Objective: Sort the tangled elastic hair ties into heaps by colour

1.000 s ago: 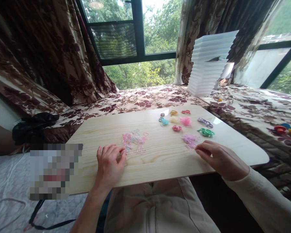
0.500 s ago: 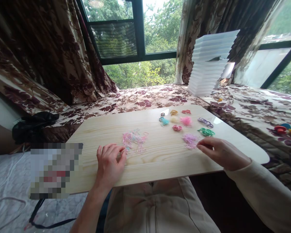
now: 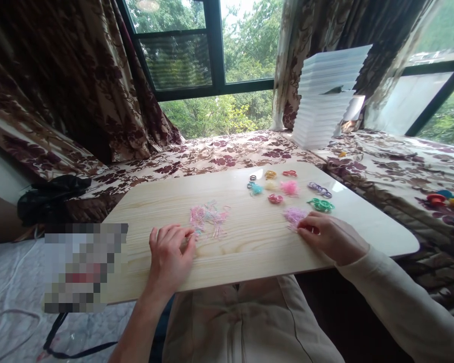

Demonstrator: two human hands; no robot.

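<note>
My left hand point(image 3: 172, 254) rests on the light wooden table with its fingers curled and thumb close to the index tip. Right beside it lies a loose pile of mixed pink, lilac and blue thin pieces point(image 3: 208, 217), which look like small elastic bands. My right hand point(image 3: 331, 237) is pinched at the near edge of a lilac pile point(image 3: 295, 216) of similar pieces. What either pinch holds is too small to make out. Close behind the right hand sit green bands point(image 3: 321, 204) and purple hair ties point(image 3: 320, 190).
Farther back on the tabletop point(image 3: 155, 201) are a pink pile point(image 3: 289, 188), a turquoise pile point(image 3: 256, 189), red-pink bands point(image 3: 275, 198), yellow bands point(image 3: 270, 174) and red bands point(image 3: 289, 173). A tall paper stack point(image 3: 325, 101) stands behind the table. A blurred-out object point(image 3: 85, 267) covers the left edge.
My right hand has moved left, closer in against the lilac pile's near edge. The left hand stays in about the same place.
</note>
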